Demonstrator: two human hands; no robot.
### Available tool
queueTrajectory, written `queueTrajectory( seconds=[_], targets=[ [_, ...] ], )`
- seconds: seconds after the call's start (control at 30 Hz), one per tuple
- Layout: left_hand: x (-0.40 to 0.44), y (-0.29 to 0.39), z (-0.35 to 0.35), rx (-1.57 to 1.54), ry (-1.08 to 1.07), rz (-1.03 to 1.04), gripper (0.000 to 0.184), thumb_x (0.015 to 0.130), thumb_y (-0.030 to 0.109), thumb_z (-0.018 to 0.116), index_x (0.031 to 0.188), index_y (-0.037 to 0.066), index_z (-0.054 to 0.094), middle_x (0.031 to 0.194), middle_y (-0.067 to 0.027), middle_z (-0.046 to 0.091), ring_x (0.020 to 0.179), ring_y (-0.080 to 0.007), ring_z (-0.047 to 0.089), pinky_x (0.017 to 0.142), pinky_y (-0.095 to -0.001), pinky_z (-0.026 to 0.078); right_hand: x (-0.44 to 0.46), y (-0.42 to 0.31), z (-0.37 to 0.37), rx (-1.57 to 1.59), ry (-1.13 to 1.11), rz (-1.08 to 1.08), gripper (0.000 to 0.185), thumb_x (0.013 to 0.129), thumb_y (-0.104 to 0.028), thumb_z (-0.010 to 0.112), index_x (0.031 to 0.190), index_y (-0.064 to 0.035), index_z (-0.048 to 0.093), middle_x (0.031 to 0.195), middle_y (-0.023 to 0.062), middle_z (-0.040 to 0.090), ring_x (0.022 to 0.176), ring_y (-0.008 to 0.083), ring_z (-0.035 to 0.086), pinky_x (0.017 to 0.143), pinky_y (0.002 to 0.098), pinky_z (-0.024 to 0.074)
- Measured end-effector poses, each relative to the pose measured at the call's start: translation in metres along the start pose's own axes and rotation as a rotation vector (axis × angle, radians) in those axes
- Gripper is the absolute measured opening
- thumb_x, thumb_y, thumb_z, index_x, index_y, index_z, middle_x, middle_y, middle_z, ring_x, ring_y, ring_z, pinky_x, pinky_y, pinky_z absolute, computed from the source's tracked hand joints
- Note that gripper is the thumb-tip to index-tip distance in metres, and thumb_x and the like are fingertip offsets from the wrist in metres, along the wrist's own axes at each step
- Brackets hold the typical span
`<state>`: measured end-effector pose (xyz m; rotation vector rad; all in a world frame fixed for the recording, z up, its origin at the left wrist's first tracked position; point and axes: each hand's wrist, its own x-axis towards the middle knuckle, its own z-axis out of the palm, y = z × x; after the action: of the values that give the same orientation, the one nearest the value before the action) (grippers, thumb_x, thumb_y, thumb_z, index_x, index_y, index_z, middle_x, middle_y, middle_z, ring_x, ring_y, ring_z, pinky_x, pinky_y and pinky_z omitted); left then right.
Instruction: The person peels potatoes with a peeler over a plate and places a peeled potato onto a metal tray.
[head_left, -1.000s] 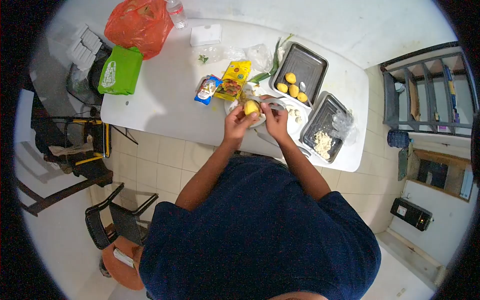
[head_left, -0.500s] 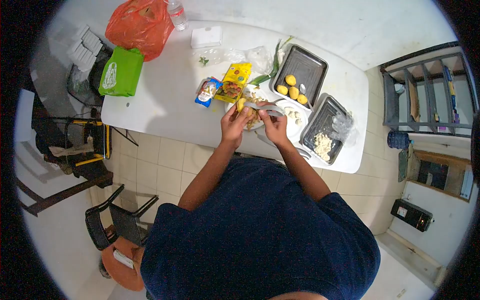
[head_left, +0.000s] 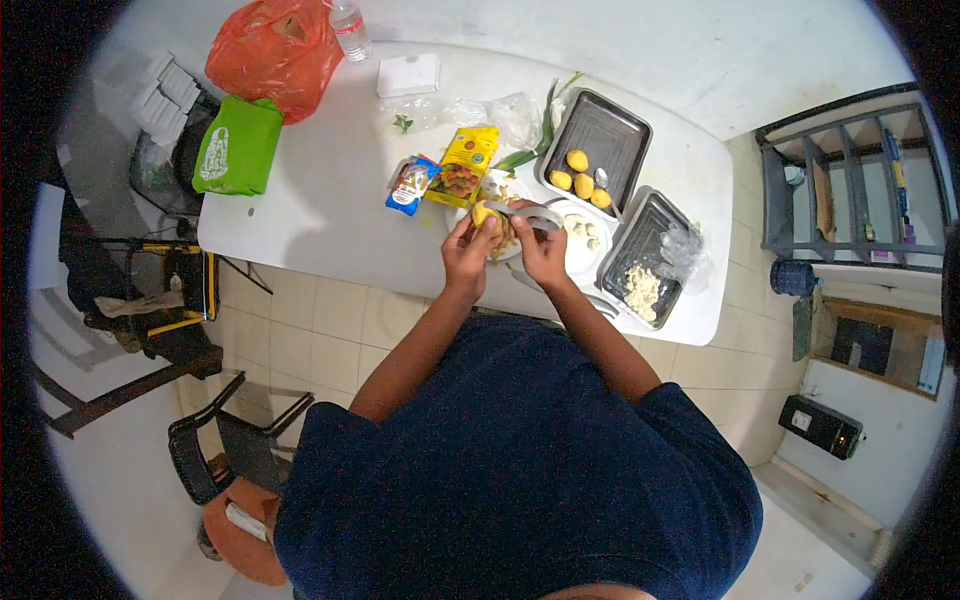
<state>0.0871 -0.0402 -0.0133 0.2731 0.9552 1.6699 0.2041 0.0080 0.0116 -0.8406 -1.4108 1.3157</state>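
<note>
My left hand (head_left: pixel 467 258) is closed around a yellow potato (head_left: pixel 483 213), which shows pale peeled flesh. In my right hand (head_left: pixel 543 255) is a grey peeler (head_left: pixel 541 214) with a curved handle, its head up against the potato. Both hands are over a white plate, where brown potato peelings (head_left: pixel 507 240) lie, partly hidden by my fingers. Just right of it, a second white plate (head_left: pixel 578 264) carries small pale pieces. Several yellow potatoes (head_left: pixel 577 160) and a spoon (head_left: pixel 601 178) sit in a dark baking tray (head_left: pixel 607 125).
A nearer dark tray (head_left: pixel 640 240) holds chopped pale bits (head_left: pixel 642 290) and a plastic bag (head_left: pixel 684 252). Yellow (head_left: pixel 468 160) and blue (head_left: pixel 410 187) packets lie beyond my left hand. Farther left are a green bag (head_left: pixel 238 147), a red plastic bag (head_left: pixel 275 60) and a bottle (head_left: pixel 350 30).
The view has shifted slightly. My left hand has turned the potato a little, and more of its yellow side shows. The peeler stays at the potato in my right hand.
</note>
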Motion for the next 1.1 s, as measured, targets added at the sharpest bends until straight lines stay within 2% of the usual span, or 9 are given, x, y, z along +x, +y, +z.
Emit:
queueTrajectory(
  seconds=[0.3,0.4,0.6,0.7,0.8,0.9,1.0,1.1],
  targets=[
    [-0.004,-0.001,0.004,0.112,-0.014,0.083,0.040,0.091,0.012,0.068,0.127,-0.003,0.056,0.111,-0.0063,0.064,0.095,-0.0122,0.063,0.082,-0.0266,0.054,0.005,0.001,-0.003,-0.030,-0.003,0.141,0.018,0.095,-0.015,0.062,0.107,-0.0019,0.064,0.086,0.0024,0.065,0.079,0.0080,0.057,0.070,0.0241,0.0470],
    [-0.006,-0.002,0.007,0.129,-0.007,0.079,0.040,0.091,0.012,0.068,0.126,-0.003,0.056,0.110,-0.0063,0.064,0.093,-0.0121,0.064,0.081,-0.0260,0.054,0.008,0.007,-0.004,-0.095,-0.007,0.041,0.017,0.097,-0.011,0.059,0.107,0.0020,0.063,0.083,-0.0009,0.059,0.073,0.0057,0.052,0.065,0.0209,0.0424],
    [-0.007,-0.004,0.009,0.175,-0.021,0.095,0.040,0.092,0.013,0.067,0.126,-0.004,0.056,0.109,-0.0074,0.065,0.093,-0.0126,0.064,0.080,-0.0260,0.054,0.011,0.004,-0.004,-0.065,-0.013,0.050,0.018,0.097,-0.012,0.060,0.108,0.0009,0.063,0.083,-0.0002,0.060,0.073,0.0056,0.052,0.065,0.0204,0.0430],
    [-0.005,-0.005,0.011,0.070,0.018,0.027,0.035,0.096,0.017,0.062,0.125,-0.002,0.057,0.111,-0.0066,0.064,0.099,-0.0149,0.062,0.085,-0.0286,0.053,0.009,0.003,-0.005,-0.038,-0.038,0.129,0.018,0.097,-0.012,0.060,0.109,0.0008,0.063,0.083,-0.0001,0.060,0.073,0.0059,0.053,0.066,0.0204,0.0435],
    [-0.002,-0.002,0.009,0.080,-0.004,0.030,0.034,0.097,0.017,0.061,0.124,-0.002,0.058,0.110,-0.0064,0.064,0.099,-0.0153,0.062,0.085,-0.0296,0.054,0.006,0.009,-0.012,-0.115,-0.022,0.084,0.018,0.097,-0.012,0.060,0.109,0.0006,0.062,0.084,-0.0002,0.060,0.073,0.0062,0.053,0.066,0.0210,0.0440],
    [-0.002,-0.007,0.003,0.126,-0.039,0.032,0.034,0.097,0.019,0.061,0.123,-0.002,0.058,0.111,-0.0064,0.063,0.099,-0.0147,0.062,0.084,-0.0291,0.054,0.007,0.006,-0.012,-0.084,-0.013,0.047,0.018,0.095,-0.016,0.063,0.102,-0.0003,0.065,0.082,0.0021,0.064,0.073,0.0082,0.056,0.065,0.0247,0.0465],
    [-0.006,-0.009,0.003,0.231,-0.047,0.003,0.033,0.096,0.018,0.062,0.123,-0.002,0.059,0.113,-0.0070,0.063,0.101,-0.0147,0.061,0.085,-0.0287,0.053,0.010,0.002,-0.007,-0.065,0.026,0.067,0.017,0.096,-0.016,0.061,0.099,0.0007,0.064,0.081,0.0022,0.064,0.073,0.0078,0.055,0.064,0.0241,0.0460],
    [-0.014,-0.013,0.011,0.202,-0.079,-0.011,0.036,0.095,0.016,0.064,0.125,-0.003,0.057,0.113,-0.0074,0.064,0.097,-0.0130,0.062,0.085,-0.0281,0.054,0.021,0.007,-0.009,-0.109,0.015,0.033,0.016,0.097,-0.014,0.059,0.098,0.0014,0.063,0.086,0.0024,0.064,0.072,0.0077,0.055,0.062,0.0238,0.0460]
  ],
)
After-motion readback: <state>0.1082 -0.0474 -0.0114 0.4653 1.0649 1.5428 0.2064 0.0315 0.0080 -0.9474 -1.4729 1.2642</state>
